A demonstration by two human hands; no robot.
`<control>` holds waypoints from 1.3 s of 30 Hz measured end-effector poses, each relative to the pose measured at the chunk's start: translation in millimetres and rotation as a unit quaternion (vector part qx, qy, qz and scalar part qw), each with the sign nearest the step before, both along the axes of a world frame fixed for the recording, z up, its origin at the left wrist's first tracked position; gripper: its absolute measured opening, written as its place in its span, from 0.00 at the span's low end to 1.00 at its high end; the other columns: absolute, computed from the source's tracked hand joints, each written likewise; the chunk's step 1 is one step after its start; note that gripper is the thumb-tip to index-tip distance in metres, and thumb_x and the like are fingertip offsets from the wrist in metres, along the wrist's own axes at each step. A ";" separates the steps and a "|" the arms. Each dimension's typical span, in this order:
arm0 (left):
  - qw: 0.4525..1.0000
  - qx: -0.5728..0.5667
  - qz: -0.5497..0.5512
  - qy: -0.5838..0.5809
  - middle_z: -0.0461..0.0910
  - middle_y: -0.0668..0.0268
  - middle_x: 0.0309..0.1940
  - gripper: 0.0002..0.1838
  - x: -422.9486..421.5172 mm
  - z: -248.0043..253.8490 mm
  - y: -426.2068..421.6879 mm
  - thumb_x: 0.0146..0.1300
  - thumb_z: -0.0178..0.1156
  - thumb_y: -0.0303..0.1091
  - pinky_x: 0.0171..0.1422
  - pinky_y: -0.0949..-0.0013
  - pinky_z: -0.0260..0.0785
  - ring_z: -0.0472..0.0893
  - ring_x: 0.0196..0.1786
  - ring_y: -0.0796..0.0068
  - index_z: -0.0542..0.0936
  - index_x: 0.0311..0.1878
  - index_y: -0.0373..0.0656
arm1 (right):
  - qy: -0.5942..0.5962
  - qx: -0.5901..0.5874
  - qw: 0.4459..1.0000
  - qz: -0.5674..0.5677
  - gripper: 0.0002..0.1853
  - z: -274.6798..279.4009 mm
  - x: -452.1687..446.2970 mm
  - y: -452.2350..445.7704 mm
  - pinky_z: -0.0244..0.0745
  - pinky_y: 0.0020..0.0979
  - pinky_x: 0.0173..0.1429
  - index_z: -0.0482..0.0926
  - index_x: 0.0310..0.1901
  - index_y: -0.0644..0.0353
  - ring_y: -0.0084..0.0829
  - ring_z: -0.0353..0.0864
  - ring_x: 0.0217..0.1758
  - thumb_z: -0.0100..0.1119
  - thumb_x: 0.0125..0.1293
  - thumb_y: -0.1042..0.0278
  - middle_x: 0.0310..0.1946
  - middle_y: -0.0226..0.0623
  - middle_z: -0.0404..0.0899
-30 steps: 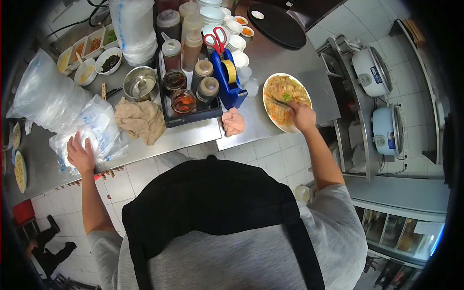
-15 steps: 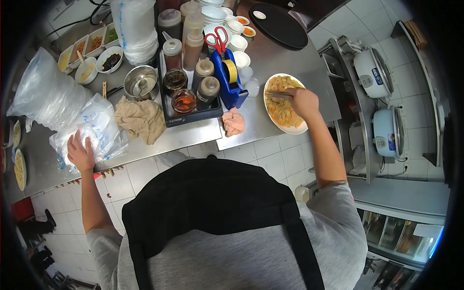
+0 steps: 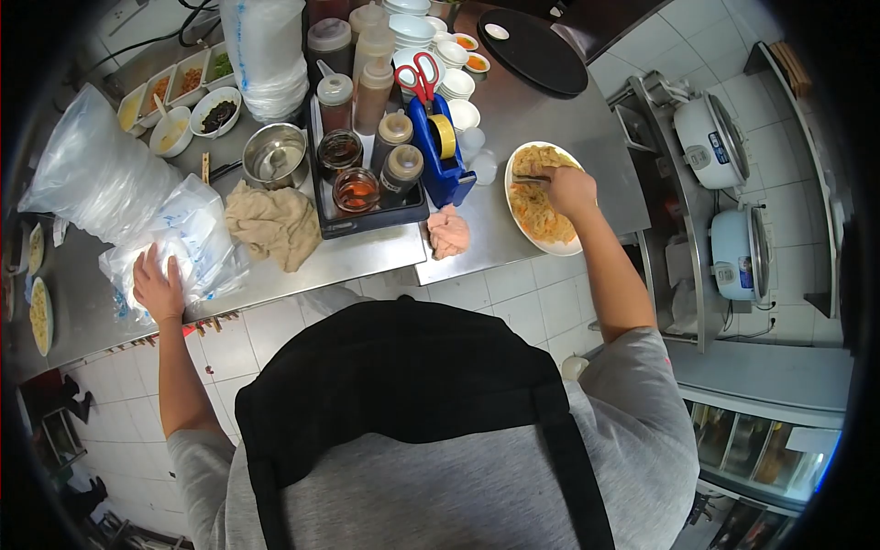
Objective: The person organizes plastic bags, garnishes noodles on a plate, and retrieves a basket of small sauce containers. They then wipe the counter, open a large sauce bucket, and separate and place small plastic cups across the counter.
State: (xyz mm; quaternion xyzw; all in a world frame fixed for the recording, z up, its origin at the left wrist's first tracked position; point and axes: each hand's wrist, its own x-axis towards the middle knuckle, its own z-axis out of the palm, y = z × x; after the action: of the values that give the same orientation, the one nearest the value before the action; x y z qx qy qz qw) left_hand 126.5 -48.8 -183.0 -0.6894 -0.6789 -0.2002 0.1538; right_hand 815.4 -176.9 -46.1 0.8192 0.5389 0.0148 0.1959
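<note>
My right hand (image 3: 570, 191) is closed round a metal utensil (image 3: 532, 179), perhaps tongs, over a white oval plate (image 3: 575, 247) at the steel table's right part. The plate holds orange and yellow food (image 3: 543, 213), which looks like noodles. Most of the utensil is hidden by my fingers. On the left, my left hand (image 3: 159, 286) lies with fingers apart on a pile of clear plastic bags (image 3: 203, 240) near the table's front edge.
A black tray (image 3: 374, 223) of sauce bottles and jars stands mid-table, beside a blue tape dispenser (image 3: 440, 156) with red scissors (image 3: 419, 77). Around it are a brown cloth (image 3: 271, 225), a pink cloth (image 3: 447, 232), a metal pot (image 3: 275, 156) and stacked bowls (image 3: 411, 32).
My right hand and the utensil have shifted about on the plate, and the food lies differently, with the green garnish no longer visible. My left hand stays on the bags.
</note>
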 end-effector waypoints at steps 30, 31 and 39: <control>1.000 0.002 0.007 0.015 0.66 0.63 0.64 0.26 2.2 3.1 -2.1 0.65 0.51 0.55 0.68 0.52 0.52 0.64 0.67 0.61 0.69 0.64 0.60 | 0.021 -0.010 0.999 -0.024 0.13 5.6 -19.2 -57.4 0.77 0.41 0.42 0.83 0.45 0.39 0.41 0.83 0.39 0.55 0.62 0.52 0.33 0.39 0.83; 1.000 0.002 0.007 0.015 0.66 0.63 0.64 0.26 2.7 3.5 -1.3 0.65 0.51 0.54 0.68 0.52 0.52 0.64 0.67 0.61 0.69 0.64 0.59 | 0.024 0.001 0.999 -0.025 0.13 7.3 -14.9 -57.2 0.77 0.41 0.42 0.83 0.45 0.39 0.41 0.83 0.39 0.55 0.62 0.52 0.33 0.38 0.83; 1.000 0.005 0.000 0.011 0.66 0.62 0.64 0.26 3.5 3.6 -2.1 0.65 0.52 0.53 0.68 0.53 0.53 0.65 0.67 0.60 0.69 0.64 0.58 | 0.051 0.101 0.991 -0.077 0.13 31.7 15.9 19.3 0.77 0.40 0.47 0.83 0.45 0.40 0.40 0.83 0.44 0.55 0.61 0.54 0.40 0.39 0.84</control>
State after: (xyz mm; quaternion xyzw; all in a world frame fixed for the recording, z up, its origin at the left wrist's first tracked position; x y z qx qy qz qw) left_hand 130.0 -50.9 -179.4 -0.6910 -0.6758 -0.1965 0.1648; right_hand 831.2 -157.6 -14.4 0.8733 0.4795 0.0121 0.0852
